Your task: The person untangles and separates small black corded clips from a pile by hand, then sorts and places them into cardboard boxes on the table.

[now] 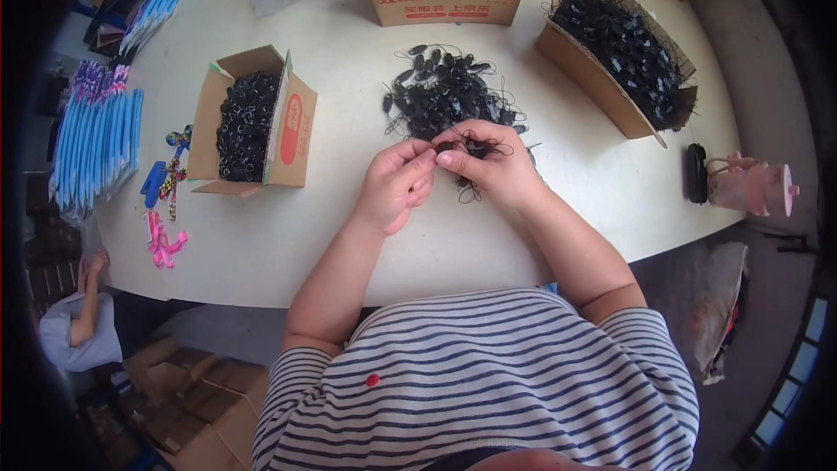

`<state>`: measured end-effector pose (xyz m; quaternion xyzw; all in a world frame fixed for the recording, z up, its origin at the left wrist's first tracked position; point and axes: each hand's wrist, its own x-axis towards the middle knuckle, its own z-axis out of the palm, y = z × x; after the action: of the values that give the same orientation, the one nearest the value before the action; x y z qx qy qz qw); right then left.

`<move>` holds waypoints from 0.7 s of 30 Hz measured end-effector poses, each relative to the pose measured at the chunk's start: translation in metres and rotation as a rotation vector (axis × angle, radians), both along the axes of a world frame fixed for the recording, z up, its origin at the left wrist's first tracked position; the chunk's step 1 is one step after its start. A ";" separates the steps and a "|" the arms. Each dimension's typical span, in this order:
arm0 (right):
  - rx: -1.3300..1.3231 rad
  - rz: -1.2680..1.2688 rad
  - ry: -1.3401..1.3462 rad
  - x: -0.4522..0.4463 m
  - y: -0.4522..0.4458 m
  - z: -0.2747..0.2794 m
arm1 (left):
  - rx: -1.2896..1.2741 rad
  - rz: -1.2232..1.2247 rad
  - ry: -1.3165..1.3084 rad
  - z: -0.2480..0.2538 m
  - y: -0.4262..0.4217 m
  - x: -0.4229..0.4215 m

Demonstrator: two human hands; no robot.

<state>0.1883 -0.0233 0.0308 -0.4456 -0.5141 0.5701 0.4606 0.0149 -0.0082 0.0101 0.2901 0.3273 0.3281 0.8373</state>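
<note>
My left hand [398, 183] is closed, its thumb and index finger pinched at the fingertips of my right hand; what they grip is too small to make out. Curled around several black looped cords [475, 148], my right hand [499, 166] holds them, and loops stick out above and below the fingers. Just beyond both hands lies a loose pile of black clips with thin loops [449, 87]. To the left stands an open cardboard box of black metal-ringed pieces [247, 126]. Another open box, at the right, is full of black looped pieces [623, 48].
A JD cardboard box [449, 9] stands at the back. Blue-edged packets [98, 139] are stacked at the left, near colourful straps [174, 170] and a pink strap [164, 242]. A pink cup [750, 187] and black case [696, 173] sit right. Another person [83, 323] is at lower left.
</note>
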 end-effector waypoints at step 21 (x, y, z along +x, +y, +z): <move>0.316 -0.035 -0.262 0.003 -0.004 0.003 | -0.077 -0.059 -0.159 0.000 -0.002 0.002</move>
<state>0.1912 -0.0273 0.0334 -0.4468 -0.6450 0.4114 0.4638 0.0167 -0.0100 0.0101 0.2402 0.2636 0.3125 0.8804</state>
